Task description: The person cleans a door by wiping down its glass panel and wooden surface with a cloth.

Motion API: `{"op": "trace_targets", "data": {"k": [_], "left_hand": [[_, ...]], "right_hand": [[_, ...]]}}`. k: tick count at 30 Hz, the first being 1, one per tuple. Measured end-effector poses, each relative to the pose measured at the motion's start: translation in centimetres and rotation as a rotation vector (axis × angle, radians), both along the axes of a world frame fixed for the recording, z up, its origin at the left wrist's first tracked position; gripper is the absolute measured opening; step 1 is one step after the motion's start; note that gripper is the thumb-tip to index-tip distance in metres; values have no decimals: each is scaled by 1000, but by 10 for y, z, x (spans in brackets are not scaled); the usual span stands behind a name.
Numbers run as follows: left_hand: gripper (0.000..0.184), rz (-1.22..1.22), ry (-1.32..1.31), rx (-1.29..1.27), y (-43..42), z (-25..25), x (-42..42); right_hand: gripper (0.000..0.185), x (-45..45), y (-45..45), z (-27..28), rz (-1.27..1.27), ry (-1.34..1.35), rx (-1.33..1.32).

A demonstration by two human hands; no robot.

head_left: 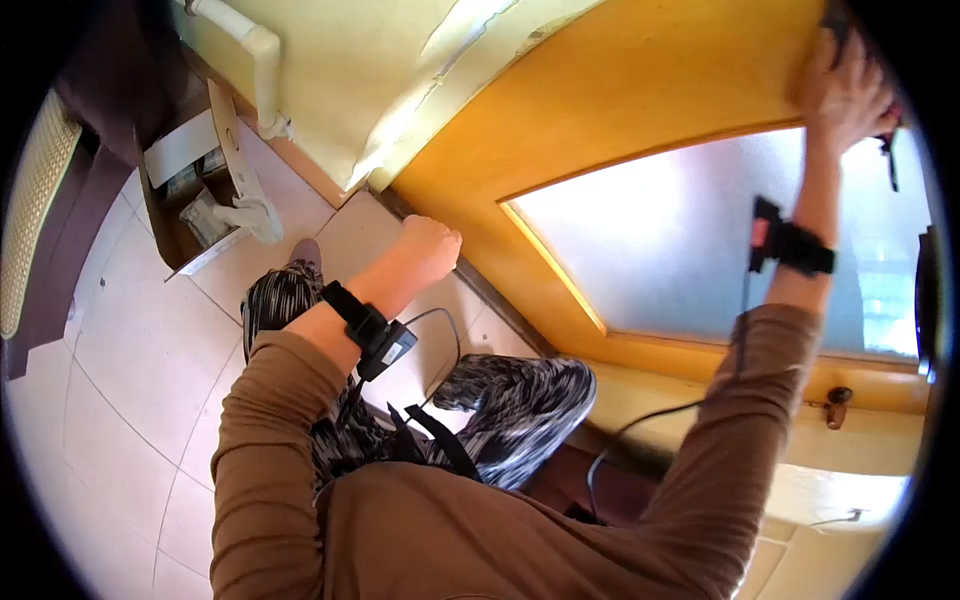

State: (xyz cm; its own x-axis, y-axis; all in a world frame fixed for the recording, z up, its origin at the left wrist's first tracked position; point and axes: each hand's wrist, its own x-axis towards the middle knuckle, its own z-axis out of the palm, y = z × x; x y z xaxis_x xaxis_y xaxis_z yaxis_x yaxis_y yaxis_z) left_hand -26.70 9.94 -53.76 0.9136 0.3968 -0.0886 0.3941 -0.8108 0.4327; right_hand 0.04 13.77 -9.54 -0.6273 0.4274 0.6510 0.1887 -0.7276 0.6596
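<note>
My right hand (848,95) is raised at the upper right, against the yellow-orange wooden door (640,80) with a frosted glass panel (680,240). Its fingers curl over a black and red thing (892,118) whose dark parts show on both sides of the hand; a short black strap dangles from it, and its kind is unclear. My left hand (432,248) is closed into a fist beside the door's lower edge. Its fingertips are turned away, so anything inside is hidden. Both wrists wear black straps with small devices and cables.
An open cardboard box (205,190) with packets and a white cloth-like item stands on the tiled floor (130,310) at left. Near it are a white pipe (262,70) and a dark piece of furniture with a woven panel (40,210). A small brown fitting (838,408) sits at right.
</note>
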Motion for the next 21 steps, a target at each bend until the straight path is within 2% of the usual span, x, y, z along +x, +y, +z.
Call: {"op": "trace_targets", "data": {"k": [1, 3, 7, 9, 13, 15, 16, 18, 21], "left_hand": [[35, 3, -3, -6, 1, -1, 1], [33, 18, -14, 6, -3, -1, 1], [33, 27, -51, 15, -6, 4, -6], [33, 32, -35, 62, -8, 8, -8], [32, 43, 0, 106, -9, 5, -5], [31, 57, -9, 120, -10, 9, -7], [31, 58, -8, 124, -8, 9, -8], [32, 40, -27, 118, -7, 9, -12], [33, 60, -40, 86, -2, -1, -8]], "right_hand": [[51, -20, 8, -42, 526, 218, -230], [49, -30, 4, -105, 483, 324, -345], [48, -53, -20, -227, 67, 503, -476], [49, -57, -31, -278, 278, 715, -650], [50, -50, -47, -376, -18, 684, -953], [49, -55, -55, -402, -2, 823, -1215], [49, -53, -57, -409, 0, 823, -1211], [38, -51, -62, -425, 52, 614, -1391], [31, -34, -66, -429, 146, 738, -1542]]}}
